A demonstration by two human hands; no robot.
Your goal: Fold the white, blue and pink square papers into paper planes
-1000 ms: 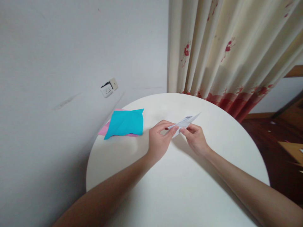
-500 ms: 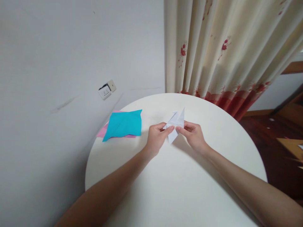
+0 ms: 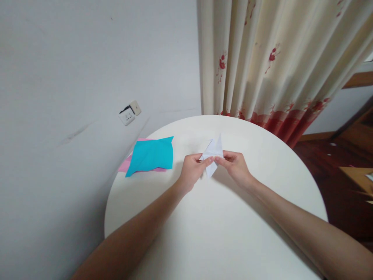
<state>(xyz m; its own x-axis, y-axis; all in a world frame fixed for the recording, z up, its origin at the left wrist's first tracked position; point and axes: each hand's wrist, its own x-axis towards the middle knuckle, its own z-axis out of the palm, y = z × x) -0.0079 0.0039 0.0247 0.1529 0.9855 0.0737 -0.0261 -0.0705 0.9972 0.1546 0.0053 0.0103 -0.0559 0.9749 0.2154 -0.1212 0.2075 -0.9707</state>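
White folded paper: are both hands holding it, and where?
Yes. The left hand and right hand pinch the white folded paper at its middle, on opposite sides; its points stay free.

Folded paper (image 3: 213,149): white. Sheet (image 3: 151,155) on table: turquoise, plain; under it a pink sheet (image 3: 124,166), only an edge showing. Table (image 3: 221,233): off-white, plain. Curtain (image 3: 276,62): cream with scattered red flower prints, red band at hem. Wall (image 3: 72,77): pale grey. Floor (image 3: 335,163): dark reddish brown, probably wood
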